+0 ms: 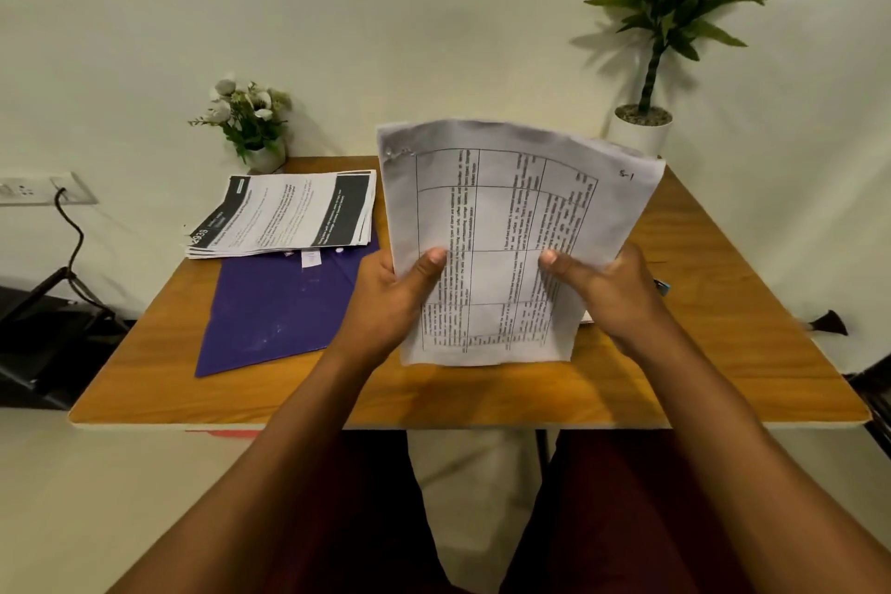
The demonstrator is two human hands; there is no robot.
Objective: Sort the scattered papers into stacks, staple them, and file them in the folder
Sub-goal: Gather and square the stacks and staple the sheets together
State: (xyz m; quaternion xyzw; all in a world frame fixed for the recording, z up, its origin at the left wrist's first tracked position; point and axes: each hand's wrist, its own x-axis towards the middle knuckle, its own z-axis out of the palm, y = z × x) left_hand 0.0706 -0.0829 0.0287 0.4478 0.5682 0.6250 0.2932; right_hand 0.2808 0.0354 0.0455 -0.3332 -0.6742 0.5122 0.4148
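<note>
The left hand (400,299) grips the left edge of a sheaf of white printed sheets bearing a ruled table (506,207), thumb across the front and fingers behind. The right hand (605,287) pinches the opposite edge the same way. The sheaf stands nearly upright between them. Its top corners are fanned and uneven, and its lower edge is low over the light brown wooden tabletop (482,396); whether it touches the wood I cannot tell.

The step in hand looks like squaring this stack before stapling. To do it well, both grips should ease slightly so the sheets can slide. Tap the lower edge on the wood, turn the sheaf and tap a long side, then check the corner that will take the staple. Too tight a hold would lock the skew in; too slack and the pages may spill.

Beyond the left hand, a second stack of white pages with black bands (289,212) lies on the far end of a flat purple plastic folder (270,309), which reaches close beside that hand. Just past the right hand a small blue object (664,287) peeks out, too hidden to identify.
</note>
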